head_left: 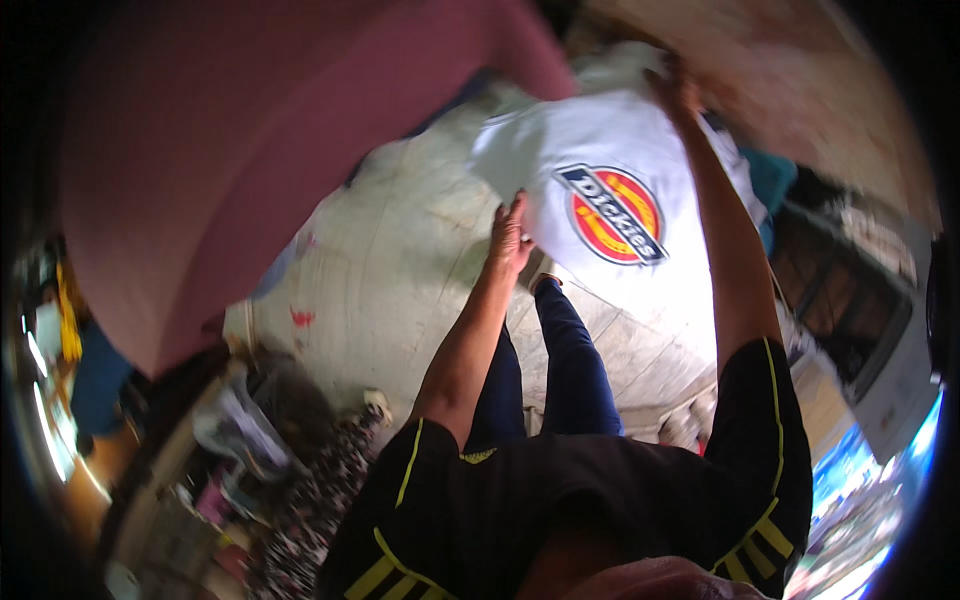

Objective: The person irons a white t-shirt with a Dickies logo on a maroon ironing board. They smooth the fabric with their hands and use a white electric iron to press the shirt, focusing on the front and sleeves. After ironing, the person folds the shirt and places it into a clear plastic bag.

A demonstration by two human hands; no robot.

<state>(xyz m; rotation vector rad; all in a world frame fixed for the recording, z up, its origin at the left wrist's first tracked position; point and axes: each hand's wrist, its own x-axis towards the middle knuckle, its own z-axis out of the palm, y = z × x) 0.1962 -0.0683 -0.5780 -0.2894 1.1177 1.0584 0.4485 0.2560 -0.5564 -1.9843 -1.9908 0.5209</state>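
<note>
A white garment (570, 150), apparently a T-shirt, hangs spread in front of me with a round red and yellow emblem on it. My right hand (678, 92) is closed on its upper far edge, somewhat blurred. At the garment's left edge is my left hand (511, 238), with fingers stretched upward and slightly apart, close beside or touching the cloth. I cannot see cloth gripped between those fingers.
A large mauve cloth (250, 150) fills the upper left. Pale tiled floor (400, 240) lies below. At the right stands a dark crate-like thing (835, 285). Bags and loose cloth (240, 430) lie at lower left, near a patterned black-and-white fabric (320, 500).
</note>
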